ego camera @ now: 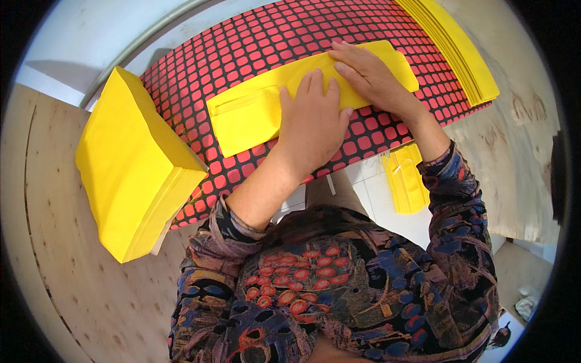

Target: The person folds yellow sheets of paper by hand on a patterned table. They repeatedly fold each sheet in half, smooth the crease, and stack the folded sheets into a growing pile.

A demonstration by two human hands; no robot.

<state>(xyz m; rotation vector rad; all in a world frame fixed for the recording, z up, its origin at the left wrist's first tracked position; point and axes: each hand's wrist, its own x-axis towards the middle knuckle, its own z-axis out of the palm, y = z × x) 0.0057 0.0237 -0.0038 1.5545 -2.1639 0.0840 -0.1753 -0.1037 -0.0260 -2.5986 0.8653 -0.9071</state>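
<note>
A folded piece of yellow sheet material (pixel 247 115), paper or fabric, lies flat across the red-and-black checked cloth (pixel 245 41) in front of me. My left hand (pixel 313 122) rests palm down over its middle, fingers slightly spread. Farther right, my right hand (pixel 370 77) presses on the same piece, its fingertips near the far edge. Neither hand grips anything. A flap with a straight crease shows at the piece's left end, and the right end has a notched corner. Both palms hide part of the middle.
A tall stack of yellow sheets (pixel 131 159) stands at the left on a wooden board (pixel 54 190). More folded yellow pieces (pixel 454 50) lie in a row at the right end of the cloth. Below the table edge, a yellow bundle (pixel 406 181) is over the tiled floor (pixel 367 195).
</note>
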